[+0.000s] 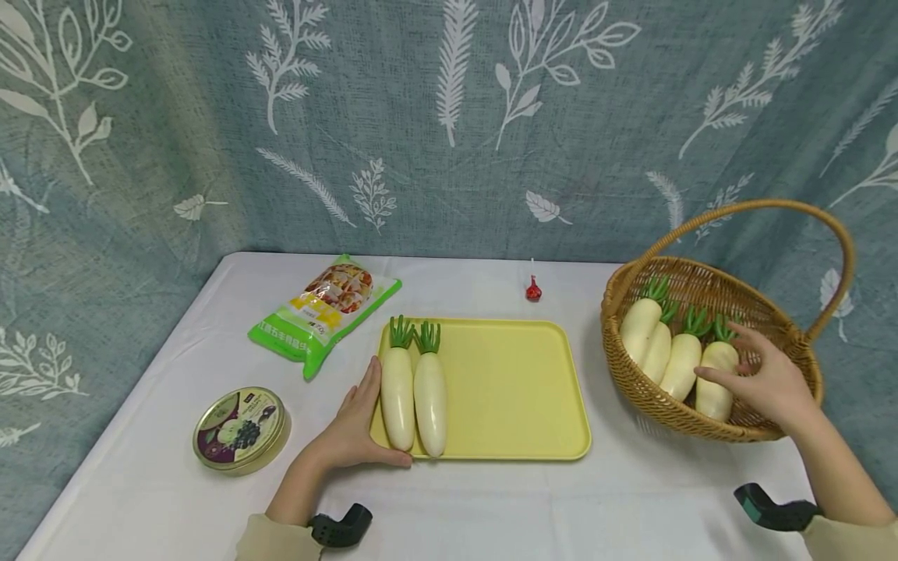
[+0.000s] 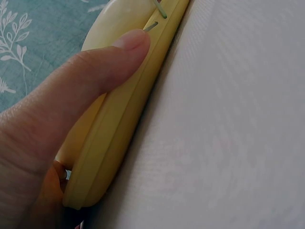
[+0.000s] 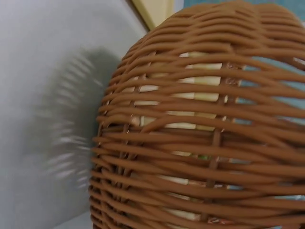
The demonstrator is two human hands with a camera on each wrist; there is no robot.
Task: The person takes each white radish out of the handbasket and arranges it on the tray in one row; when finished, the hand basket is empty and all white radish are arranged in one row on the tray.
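Two white radishes (image 1: 431, 405) on the yellow tray (image 1: 512, 389), four in the wicker basket (image 1: 627, 382)

The pair stands side by side at the tray's left end, left of the frame's centre, leaves toward the top. The left hand (image 1: 354, 425) is at the tray's lower-left corner, spread wide, fingers straight along the left edge; the left wrist view shows its thumb resting on the rim.

At right of frame, the right hand (image 1: 765, 382) is over the rightmost radish (image 1: 715, 401) in the basket, thumb and fingers well parted; whether they press on it, I cannot tell.

Upper left of the tray lies a green-edged bag (image 1: 330, 308); lower left of that sits a round tin (image 1: 242, 428). A small red object (image 1: 533, 291) lies above the tray.
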